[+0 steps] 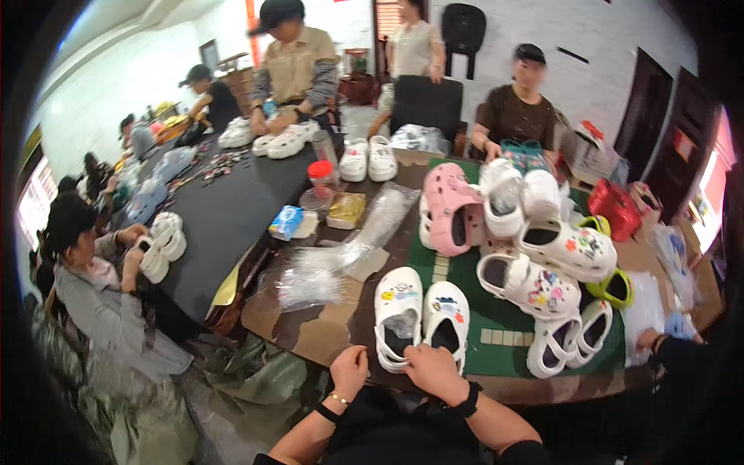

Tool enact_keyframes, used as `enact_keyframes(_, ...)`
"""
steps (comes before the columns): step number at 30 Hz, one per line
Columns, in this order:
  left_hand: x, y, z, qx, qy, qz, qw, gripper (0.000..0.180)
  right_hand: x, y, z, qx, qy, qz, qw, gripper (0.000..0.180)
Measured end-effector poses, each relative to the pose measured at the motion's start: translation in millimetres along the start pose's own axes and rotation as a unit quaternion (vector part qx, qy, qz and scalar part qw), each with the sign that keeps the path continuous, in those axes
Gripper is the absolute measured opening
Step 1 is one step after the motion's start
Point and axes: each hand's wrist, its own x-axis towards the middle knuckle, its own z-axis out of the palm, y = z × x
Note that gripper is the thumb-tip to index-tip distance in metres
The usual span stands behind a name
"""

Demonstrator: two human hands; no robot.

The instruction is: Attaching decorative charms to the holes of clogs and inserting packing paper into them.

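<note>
A pair of white clogs stands on the table edge in front of me, toes pointing away. The left clog point(398, 291) carries small coloured charms and has clear crumpled plastic inside; the right clog point(447, 306) has charms on its toe too. My right hand point(435, 373) is closed at the heel of the left clog, fingertips on its strap, and covers part of the right clog's heel. Just left of the heels, my left hand point(350, 373) is curled with thumb and fingers together; whatever it may hold is too small to make out.
White clogs point(570, 248) and a pink clog point(449, 208) pile up on the green mat point(484, 306). Clear plastic bags point(325, 267), a red-lidded jar point(321, 172) and small packs point(287, 222) lie ahead. Co-workers sit around; a co-worker's hand point(649, 339) is at right.
</note>
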Motion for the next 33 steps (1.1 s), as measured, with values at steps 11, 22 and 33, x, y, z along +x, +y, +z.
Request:
enact_keyframes(11, 26.7, 71.9, -52.7, -0.374, -0.249, -0.194, 0.872, 0.024, -2.4, 6.7, 8.5, 0.004, 0.041, -0.034, 0.999, 0.023)
enact_keyframes(22, 6.6, 255.4, -108.5, -0.547, -0.667, 0.159, 0.479, 0.030, 4.3, 6.6, 16.8, 0.026, 0.050, -0.028, 0.998, 0.026)
enact_keyframes(33, 34.8, 275.3, -173.9, -0.524, -0.563, 0.150, 0.622, 0.035, -3.5, 10.0, 17.5, 0.038, 0.059, -0.011, 0.997, 0.034)
